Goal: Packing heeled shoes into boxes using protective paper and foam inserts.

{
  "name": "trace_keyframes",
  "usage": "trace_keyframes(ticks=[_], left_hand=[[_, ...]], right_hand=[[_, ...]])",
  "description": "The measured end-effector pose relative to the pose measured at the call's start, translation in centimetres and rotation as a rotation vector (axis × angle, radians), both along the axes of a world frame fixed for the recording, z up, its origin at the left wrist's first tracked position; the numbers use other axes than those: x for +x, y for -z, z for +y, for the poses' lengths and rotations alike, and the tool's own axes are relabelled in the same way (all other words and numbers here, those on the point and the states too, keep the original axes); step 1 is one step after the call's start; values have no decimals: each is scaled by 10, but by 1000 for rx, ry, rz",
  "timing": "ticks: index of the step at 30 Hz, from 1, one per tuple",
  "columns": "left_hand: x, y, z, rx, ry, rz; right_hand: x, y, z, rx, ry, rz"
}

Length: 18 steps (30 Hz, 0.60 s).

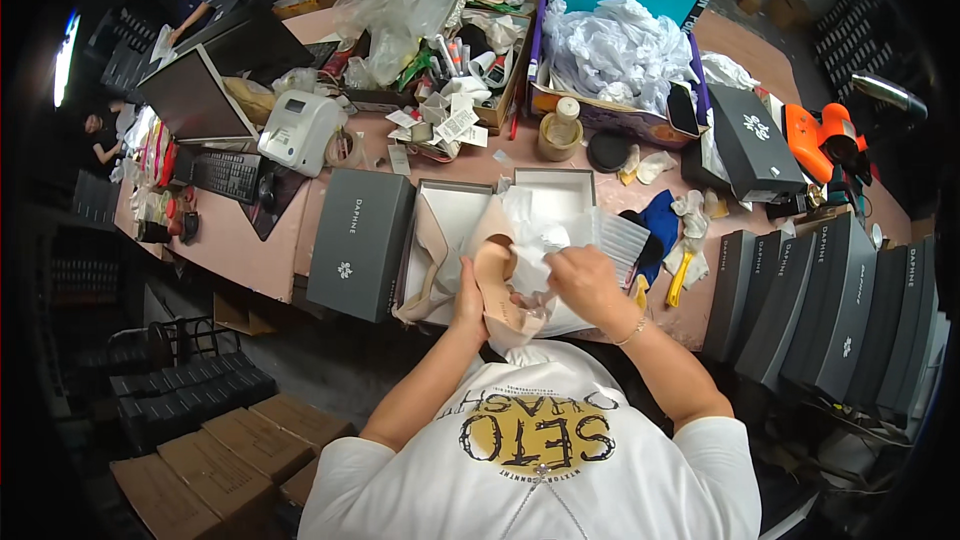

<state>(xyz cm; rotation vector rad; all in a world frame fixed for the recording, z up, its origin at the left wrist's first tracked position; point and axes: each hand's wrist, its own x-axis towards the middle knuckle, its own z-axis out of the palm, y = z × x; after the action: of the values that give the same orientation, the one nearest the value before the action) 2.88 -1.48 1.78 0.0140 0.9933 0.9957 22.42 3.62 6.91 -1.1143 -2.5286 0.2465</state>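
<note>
A beige high-heeled shoe [497, 280] is tilted up in front of me, its open inside facing me. My left hand [472, 298] is wrapped round its left side, closed on it. My right hand [590, 285] is closed in a pinch on white tissue paper [528, 262], just right of the shoe's opening. Part of what the right fingers grip is hidden. Beneath the shoe, an open shoe box [555, 180] lies on the table with white wrapping in it. The matching beige shoe [428, 250] rests in its left part, against the wall.
A dark grey box lid [360, 240] lies to the left. Grey shoe boxes [800, 290] stand in a row at right. Farther back are a carton of crumpled paper [625, 55], a jar [560, 132], a label printer [302, 132] and a yellow-handled brush [681, 275]. Two people are far left.
</note>
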Motion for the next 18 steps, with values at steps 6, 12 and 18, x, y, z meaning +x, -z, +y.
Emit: trace_keyframes(ticks=[6,12,18], left_hand=[[-2,8,16,69,-17,-126],[31,-25,16,199,-30,2],[35,-28,10,218,108,55]], right_hand=[[-13,-3,11,-150,184,298],[-64,30,16,-544,54,296],[-90,77,27,-704,270,305]])
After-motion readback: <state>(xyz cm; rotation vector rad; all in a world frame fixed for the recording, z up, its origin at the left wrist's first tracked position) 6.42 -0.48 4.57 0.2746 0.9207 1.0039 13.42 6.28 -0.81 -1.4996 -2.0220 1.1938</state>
